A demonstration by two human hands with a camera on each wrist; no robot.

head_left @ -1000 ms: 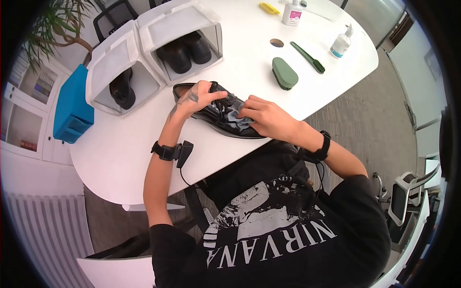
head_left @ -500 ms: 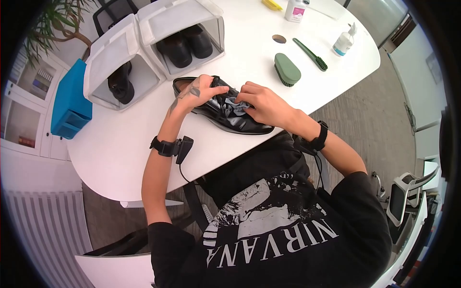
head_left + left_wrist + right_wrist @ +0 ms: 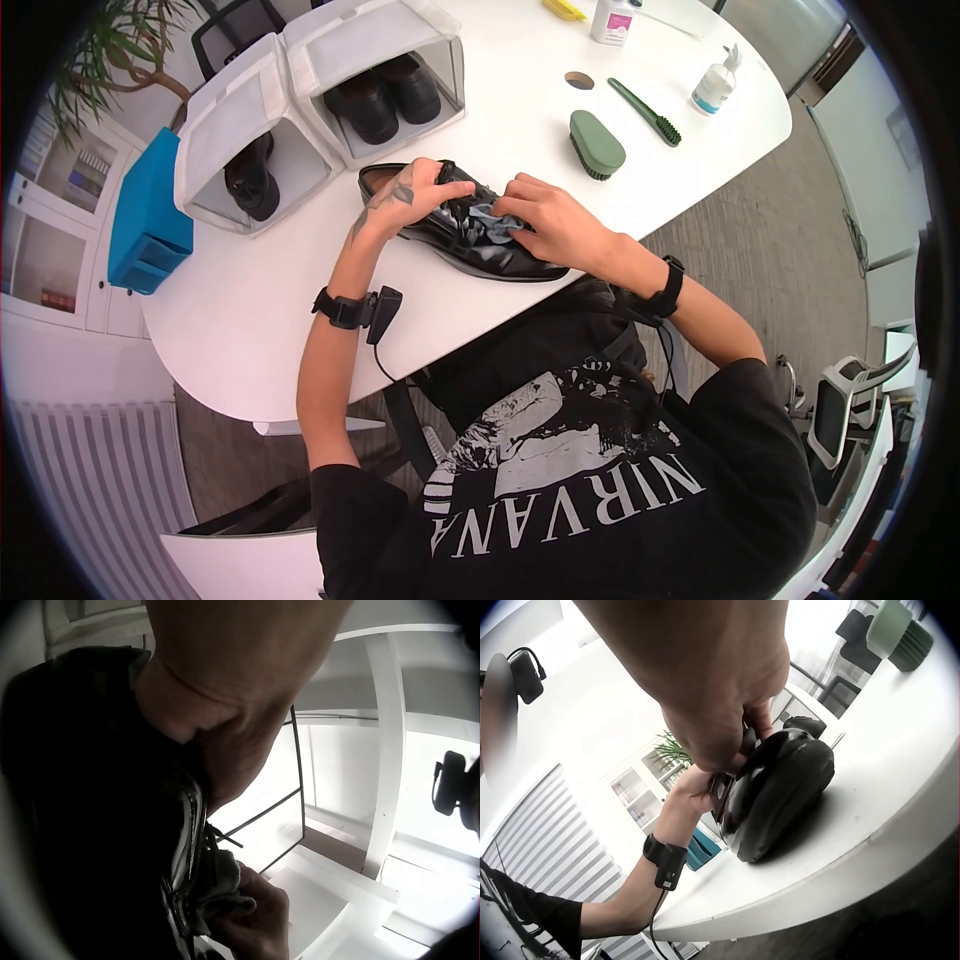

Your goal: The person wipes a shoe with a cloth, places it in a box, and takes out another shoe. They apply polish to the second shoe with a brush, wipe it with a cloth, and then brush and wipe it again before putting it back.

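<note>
A black lace-up dress shoe lies on the white table near its front edge, toe to the right. My left hand grips it around the laced opening, the thumb lying over the laces. A crumpled grey cloth is pinched in the fingers of my right hand and rests against the upper, just ahead of the laces. In the left wrist view the cloth shows beside the shoe's dark side. The right wrist view looks at the shoe's toe, with the cloth mostly hidden behind the hand.
Two white shoe boxes with clear fronts hold black shoes at the back left, near a blue organiser. A green block brush, a long green brush, a pump bottle and a white bottle stand beyond the shoe.
My right hand has moved the cloth a little up the shoe toward the laces. The left hand keeps its hold, and the shoe's toe has shifted slightly right.
</note>
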